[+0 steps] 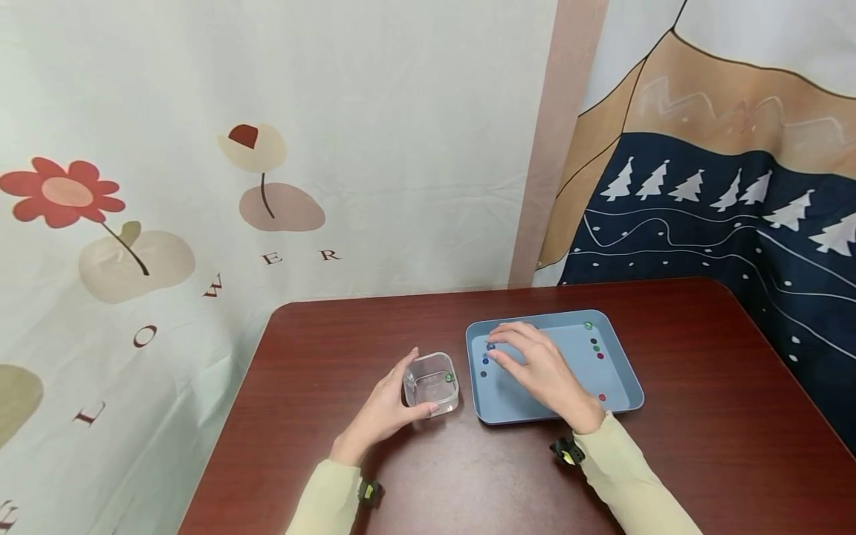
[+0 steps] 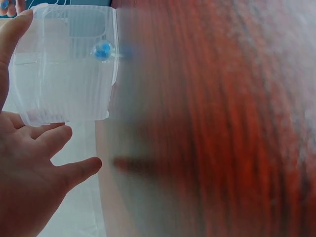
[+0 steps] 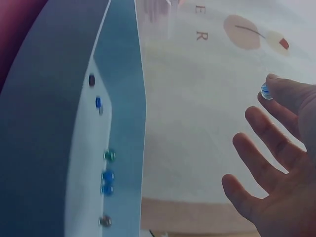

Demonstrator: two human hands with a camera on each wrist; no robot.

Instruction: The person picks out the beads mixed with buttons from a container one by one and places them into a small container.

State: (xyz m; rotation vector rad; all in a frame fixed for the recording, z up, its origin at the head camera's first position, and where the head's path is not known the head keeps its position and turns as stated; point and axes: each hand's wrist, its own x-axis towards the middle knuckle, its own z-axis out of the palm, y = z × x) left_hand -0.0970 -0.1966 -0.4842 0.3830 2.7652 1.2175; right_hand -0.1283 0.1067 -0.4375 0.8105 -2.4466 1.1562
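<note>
My left hand [image 1: 381, 412] grips a small clear plastic box [image 1: 432, 397] on the table, thumb on one side and fingers on the other. One glass marble [image 2: 103, 50] lies inside it, bluish in the left wrist view. Between thumb and index finger, my right hand [image 1: 545, 371] pinches a clear marble with blue inside [image 3: 266, 91]; its other fingers are spread. This hand is above the left part of a shallow blue tray [image 1: 622, 394]. Small blue and dark marbles [image 1: 485, 361] lie along the tray's left side, partly near the fingertips in the head view.
Toward the tray's right side lie a green marble [image 1: 588, 325], a red one [image 1: 602, 397] and several other small ones [image 1: 597, 348]. The box stands left of the tray on a dark reddish-brown table [image 1: 521, 475]. Printed curtains [image 1: 414, 148] hang behind the table's far edge.
</note>
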